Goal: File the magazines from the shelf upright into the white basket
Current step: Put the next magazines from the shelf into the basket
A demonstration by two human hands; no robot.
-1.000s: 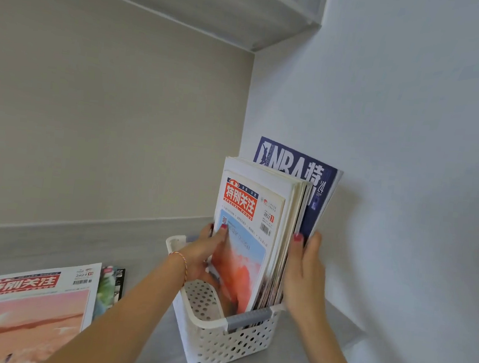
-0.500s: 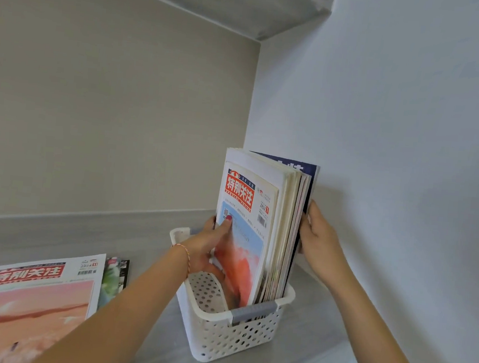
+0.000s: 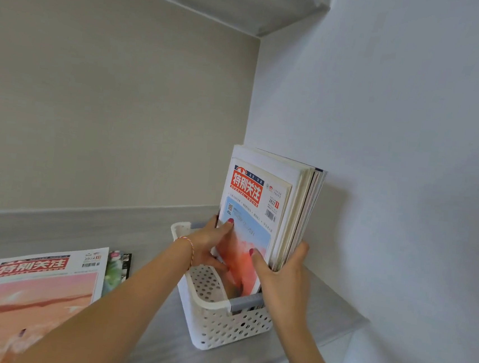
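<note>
— How many baskets?
— One white basket (image 3: 219,320), right under both hands.
— And hands?
— Two: the left hand (image 3: 210,244) and the right hand (image 3: 282,273).
— Magazines standing between them?
— One bundle of upright magazines (image 3: 261,212); the edges are packed too tight to count, though there are several.
— Any lying flat?
— To the left of the left hand, a flat stack (image 3: 46,288): one full cover on top and slivers of at least two more beneath.
— Bracelets?
— One bracelet (image 3: 190,247), on the left wrist.
</note>
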